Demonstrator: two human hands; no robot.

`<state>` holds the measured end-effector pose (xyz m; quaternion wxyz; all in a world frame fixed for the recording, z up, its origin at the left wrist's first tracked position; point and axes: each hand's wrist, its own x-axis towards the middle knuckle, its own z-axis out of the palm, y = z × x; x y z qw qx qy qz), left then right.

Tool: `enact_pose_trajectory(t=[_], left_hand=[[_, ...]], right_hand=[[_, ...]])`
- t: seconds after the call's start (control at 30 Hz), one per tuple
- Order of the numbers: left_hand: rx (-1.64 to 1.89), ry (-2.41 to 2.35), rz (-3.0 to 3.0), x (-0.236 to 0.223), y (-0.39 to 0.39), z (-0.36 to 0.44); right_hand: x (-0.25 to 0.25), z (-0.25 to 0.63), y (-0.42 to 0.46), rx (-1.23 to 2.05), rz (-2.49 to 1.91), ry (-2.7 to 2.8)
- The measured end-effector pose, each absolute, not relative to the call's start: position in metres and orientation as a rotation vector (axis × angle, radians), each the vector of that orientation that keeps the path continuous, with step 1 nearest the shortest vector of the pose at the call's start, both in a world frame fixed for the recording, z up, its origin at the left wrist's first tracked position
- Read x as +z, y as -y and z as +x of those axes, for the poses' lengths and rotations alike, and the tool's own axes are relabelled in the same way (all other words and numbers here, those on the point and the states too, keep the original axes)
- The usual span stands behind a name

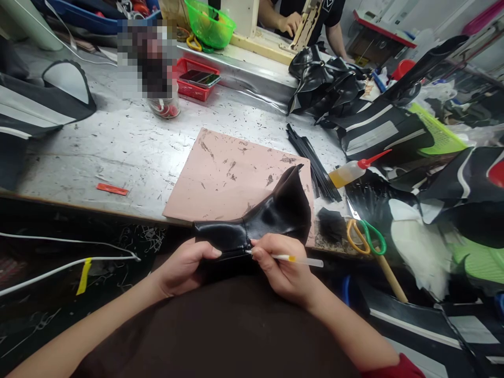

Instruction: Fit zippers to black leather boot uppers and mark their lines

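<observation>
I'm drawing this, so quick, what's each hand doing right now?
Left hand: closed on the edge of the shiny black piece, fingers partly hidden.
Right hand: closed around a thin pen-like tool.

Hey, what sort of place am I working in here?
Probably a small footwear or leather-goods workshop, judging by the glossy black boot-like piece, the bundle of black strips and the scissors.
</observation>
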<state>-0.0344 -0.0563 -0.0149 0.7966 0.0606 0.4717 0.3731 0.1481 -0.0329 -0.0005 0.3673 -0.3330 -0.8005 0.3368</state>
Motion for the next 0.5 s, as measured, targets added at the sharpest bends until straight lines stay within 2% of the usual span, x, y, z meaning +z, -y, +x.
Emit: enact_pose_trajectory(t=[0.5], left_hand=[[0.815,-1.013,0.083,-0.0177,0.0572,-0.0349]], right_hand=[[-0.0007,0.1497,0.0341,0.867,-0.846,2.057]])
